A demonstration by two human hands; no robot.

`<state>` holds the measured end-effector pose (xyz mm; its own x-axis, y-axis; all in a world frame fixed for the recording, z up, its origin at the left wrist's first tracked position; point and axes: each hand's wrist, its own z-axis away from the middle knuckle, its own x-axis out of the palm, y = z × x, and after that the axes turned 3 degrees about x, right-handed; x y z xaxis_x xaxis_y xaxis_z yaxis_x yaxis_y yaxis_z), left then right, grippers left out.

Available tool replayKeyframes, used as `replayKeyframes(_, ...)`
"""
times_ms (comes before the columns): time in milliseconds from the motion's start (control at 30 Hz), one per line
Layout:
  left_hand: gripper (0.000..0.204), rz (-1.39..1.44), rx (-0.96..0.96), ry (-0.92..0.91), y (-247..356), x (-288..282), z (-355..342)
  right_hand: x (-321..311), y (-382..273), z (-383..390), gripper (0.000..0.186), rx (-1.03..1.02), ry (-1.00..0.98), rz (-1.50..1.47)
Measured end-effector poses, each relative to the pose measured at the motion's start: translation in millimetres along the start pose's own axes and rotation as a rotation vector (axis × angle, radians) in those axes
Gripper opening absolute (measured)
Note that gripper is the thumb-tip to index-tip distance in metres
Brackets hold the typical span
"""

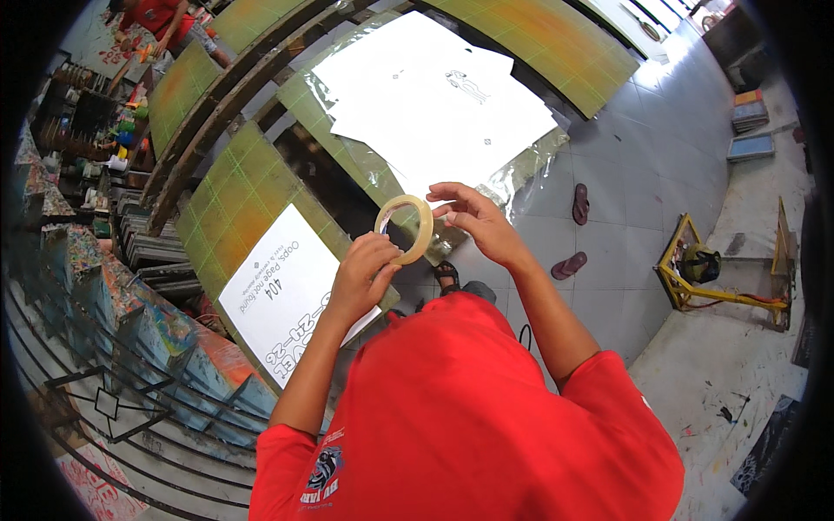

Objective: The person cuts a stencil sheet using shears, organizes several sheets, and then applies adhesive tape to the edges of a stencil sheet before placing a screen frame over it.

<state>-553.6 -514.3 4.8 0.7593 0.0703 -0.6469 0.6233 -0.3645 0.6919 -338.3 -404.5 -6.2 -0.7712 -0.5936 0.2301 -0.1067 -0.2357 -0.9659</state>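
A roll of clear yellowish tape point(426, 233) is held up in front of my red shirt. My left hand point(365, 269) grips its lower left rim between thumb and fingers. At the roll's upper right edge is my right hand point(479, 223), its fingers curved and apart, the tips at or very near the tape. Whether a loose tape end is between them is too small to tell. Below and left of the roll, a printed white sheet point(278, 286) lies on a green gridded board point(228, 195), partly hidden by my left forearm.
Several white sheets point(434, 95) on clear plastic cover another green board ahead. Dark rails point(234, 104) run between the boards. Slippers point(580, 205) lie on the tiled floor, and a yellow metal frame point(682, 260) stands at right. Another person point(161, 19) is at far left.
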Motion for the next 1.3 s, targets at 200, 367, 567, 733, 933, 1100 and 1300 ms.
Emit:
replayKeyframes(200, 0.019, -0.076, -0.013, 0.011, 3.9, -18.3, 11.6, 21.4, -8.6, -17.3, 0.031, 0.004, -0.086, 0.166)
replayKeyframes(367, 0.02, -0.113, -0.046, 0.034, 3.4, -30.1, 27.7, 33.9, -19.4, -30.4, 0.03, -0.006, -0.171, 0.126)
replayKeyframes(567, 0.023, -0.237, -0.075, 0.103, 12.7, -37.3, 40.7, 47.9, -28.2, -33.8, 0.039, -0.039, -0.325, 0.172)
replayKeyframes(733, 0.029, -0.373, 0.045, 0.074, 21.4, -44.4, 51.5, 52.5, -37.8, -43.5, 0.057, -0.102, -0.541, 0.26)
replayKeyframes(933, 0.03, -0.48, 0.009, 0.064, 39.4, -46.3, 56.6, 60.2, -40.5, -43.9, 0.043, -0.032, -0.617, 0.242)
replayKeyframes(1100, 0.03, -0.498, -0.096, 0.144, 49.9, -37.5, 67.0, 71.9, -36.7, -31.6, 0.039, -0.024, -0.492, 0.22)
replayKeyframes(1300, 0.023, -0.476, -0.141, 0.248, 65.1, -28.3, 77.5, 91.3, -28.7, -12.1, 0.042, -0.246, -0.38, 0.238)
